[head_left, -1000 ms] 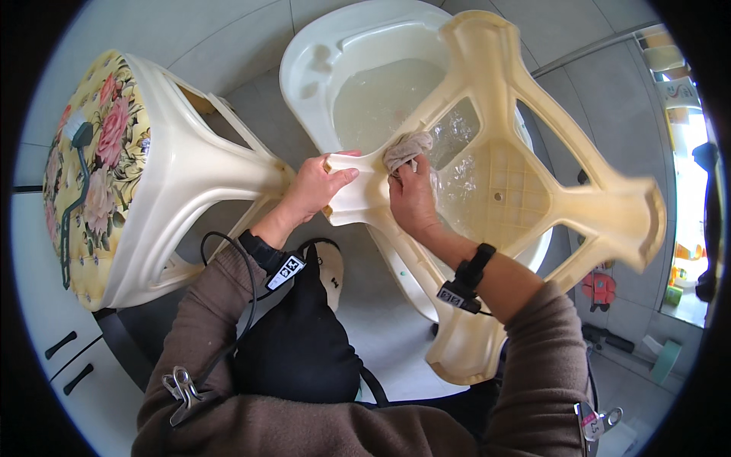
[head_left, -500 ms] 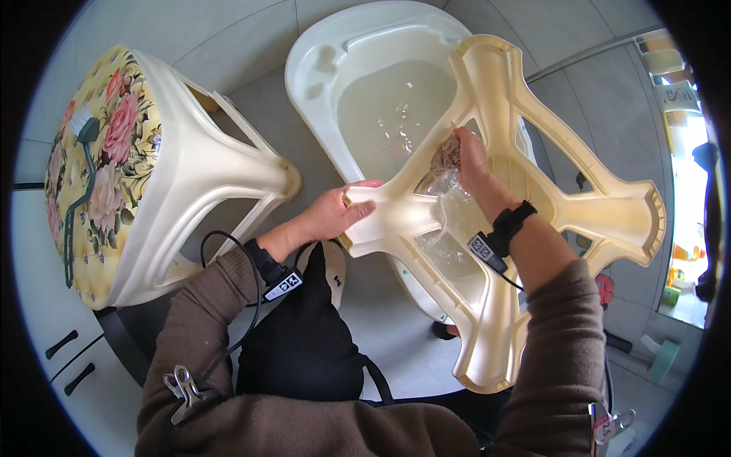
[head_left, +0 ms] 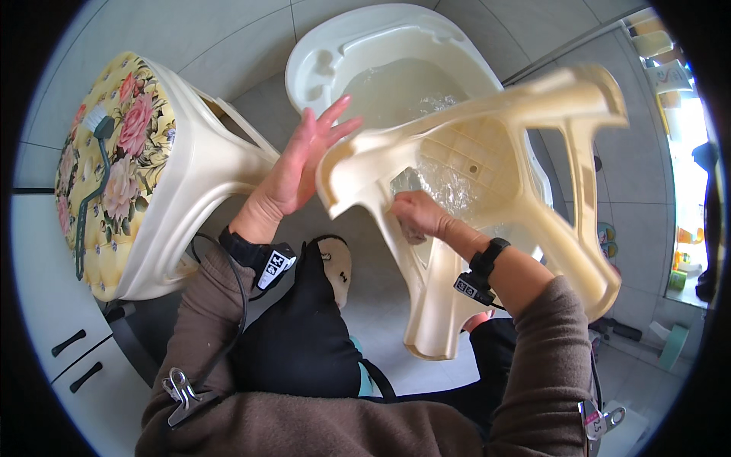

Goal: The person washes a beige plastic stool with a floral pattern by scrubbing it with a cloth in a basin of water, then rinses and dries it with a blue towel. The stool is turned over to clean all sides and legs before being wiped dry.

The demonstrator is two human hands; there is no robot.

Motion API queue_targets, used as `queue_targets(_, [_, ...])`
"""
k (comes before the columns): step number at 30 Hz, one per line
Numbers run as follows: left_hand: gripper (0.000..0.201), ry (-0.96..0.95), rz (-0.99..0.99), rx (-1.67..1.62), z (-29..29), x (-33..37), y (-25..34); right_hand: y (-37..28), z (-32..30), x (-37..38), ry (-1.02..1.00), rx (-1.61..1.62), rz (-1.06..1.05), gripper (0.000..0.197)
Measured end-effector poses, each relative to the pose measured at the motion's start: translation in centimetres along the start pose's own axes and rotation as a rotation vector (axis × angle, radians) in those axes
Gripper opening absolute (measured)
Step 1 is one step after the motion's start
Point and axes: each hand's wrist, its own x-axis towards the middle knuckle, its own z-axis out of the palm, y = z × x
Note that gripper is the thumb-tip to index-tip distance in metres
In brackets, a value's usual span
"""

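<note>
Head view looks down on a grey tiled floor [head_left: 190,38], where a white plastic tub [head_left: 335,53] holds water. Across the tub, blocking most of its right half, a cream plastic stool [head_left: 533,228] is tipped upside down with its legs splayed toward the person. A second stool with a flowered yellow seat [head_left: 114,167] lies on its side to the left, well apart from the tub's water, with a dark green brush [head_left: 91,175] resting on its seat. White cabinet doors [head_left: 53,305] with dark handles show at the lower left. The left hand [head_left: 293,171] is spread wide, palm flat beside the edge of the cream stool. The right hand [head_left: 415,213] is reaching inside the upturned stool, curled around a wet clear wad [head_left: 411,186]; what the wad is I cannot tell.
</note>
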Motion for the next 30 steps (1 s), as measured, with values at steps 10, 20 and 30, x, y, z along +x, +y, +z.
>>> queue_targets(10, [0.089, -0.095, -0.457, 0.214, 1.2, -1.1, 0.0, 2.3, -5.3, 4.3, 0.258, -0.284, 0.064, 0.055])
queue_targets(20, [0.091, -0.178, -0.778, 0.112, 1.8, -0.4, -3.7, 14.5, -9.6, 12.6, 0.97, -0.664, 0.192, 0.061])
queue_targets(30, [0.072, -0.123, -0.669, -0.005, 3.3, -0.8, -5.4, 4.4, -2.9, 1.5, 0.413, 0.148, -0.049, 0.031])
